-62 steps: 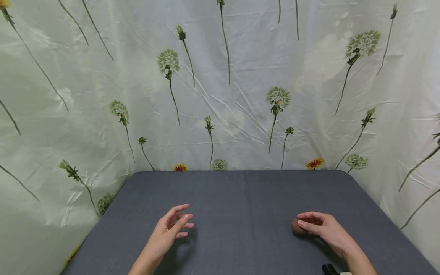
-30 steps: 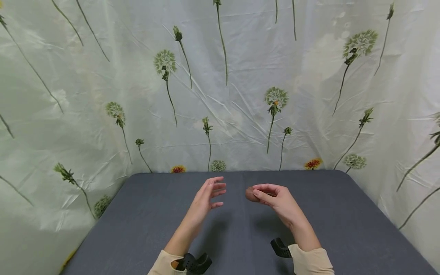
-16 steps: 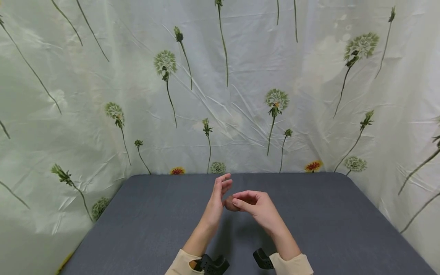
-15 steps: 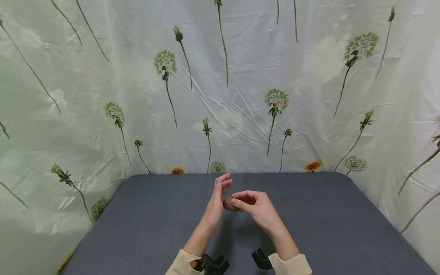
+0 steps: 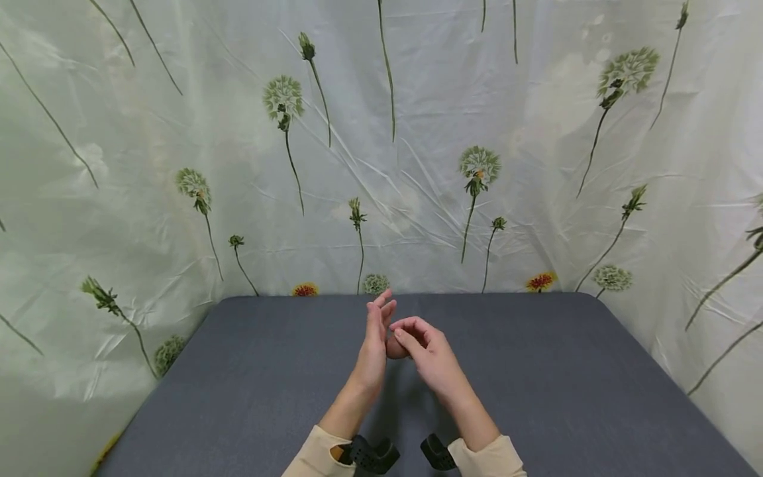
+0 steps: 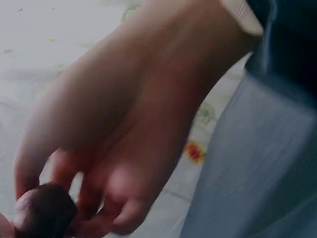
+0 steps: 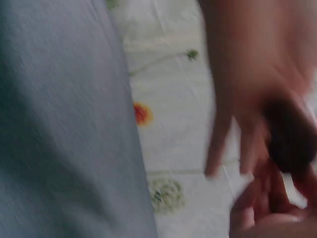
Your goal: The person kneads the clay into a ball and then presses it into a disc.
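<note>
The curtain (image 5: pixel 417 218) in the upper part of the head view looks like thin plastic or satin, smooth and glossy, with shiny creases. Below it, the table cover (image 5: pixel 268 371) seems matt cloth. At the bottom centre, the sleeves (image 5: pixel 318 456) are matt cloth and the black wrist pieces (image 5: pixel 377 457) look like plastic. The round object (image 5: pixel 395 348) appears smooth; its material is unclear.

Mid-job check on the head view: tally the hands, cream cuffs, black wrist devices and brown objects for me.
Hands (left hand, right hand): 2
Cream cuffs: 2
Black wrist devices: 2
Brown round object: 1
Total: 7
</note>
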{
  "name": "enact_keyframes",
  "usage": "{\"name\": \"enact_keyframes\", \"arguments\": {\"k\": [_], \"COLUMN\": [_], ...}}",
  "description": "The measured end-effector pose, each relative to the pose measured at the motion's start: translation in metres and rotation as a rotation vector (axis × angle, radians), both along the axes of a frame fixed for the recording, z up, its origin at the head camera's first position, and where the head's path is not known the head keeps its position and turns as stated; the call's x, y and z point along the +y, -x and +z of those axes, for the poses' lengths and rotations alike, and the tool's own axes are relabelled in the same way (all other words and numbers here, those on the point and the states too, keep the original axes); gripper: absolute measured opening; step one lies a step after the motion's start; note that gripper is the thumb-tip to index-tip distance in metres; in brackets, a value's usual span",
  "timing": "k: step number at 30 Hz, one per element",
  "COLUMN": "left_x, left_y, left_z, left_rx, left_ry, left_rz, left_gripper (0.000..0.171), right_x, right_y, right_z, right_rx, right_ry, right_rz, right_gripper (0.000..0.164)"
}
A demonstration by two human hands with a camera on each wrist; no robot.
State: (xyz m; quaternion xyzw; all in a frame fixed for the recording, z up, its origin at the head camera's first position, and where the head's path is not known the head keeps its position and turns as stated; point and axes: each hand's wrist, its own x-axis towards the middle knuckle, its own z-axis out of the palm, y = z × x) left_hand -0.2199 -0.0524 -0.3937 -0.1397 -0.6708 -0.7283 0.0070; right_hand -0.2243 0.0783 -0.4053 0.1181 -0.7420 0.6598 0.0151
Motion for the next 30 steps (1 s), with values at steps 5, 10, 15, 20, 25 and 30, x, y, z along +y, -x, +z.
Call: {"name": "enact_keyframes", "arguments": {"k": [5,10,15,20,25,30], "left_x": [0.018,0.008,0.009,0.019,0.008,-0.006], "left_y": [-0.011,-0.009,-0.010,-0.022,-0.018,-0.008], "left_z": [-0.002,0.002,-0.003,-0.003,0.005,0.007], "left_rx": [0.065,0.117,0.056,0.074,0.109,0.091], "left_ry": [0.019,0.066,0.108,0.092,0.016,0.010], "left_rz": [-0.019,0.037,-0.010,-0.156,-0.095,-0.032], "left_gripper": [0.066,0.067,0.066,0.066,0.070,0.074], "right_x": [-0.010,-0.017,-0.014,-0.002,-0.014,-0.030], "right_y": [-0.004,-0.011,-0.018,-0.015,-0.021,-0.035], "right_z": [-0.007,-0.010,0.002,0.004,-0.001,0.006], "right_rx": [0.051,0.035,0.091,0.084,0.097,0.178], "right_ry": [0.076,0.099,0.133,0.141,0.129,0.101], "right_rz": [-0.007,0.117,0.141,0.110,0.165,0.251], "right_gripper": [0.060,0.067,0.068,0.070,0.068,0.063]}}
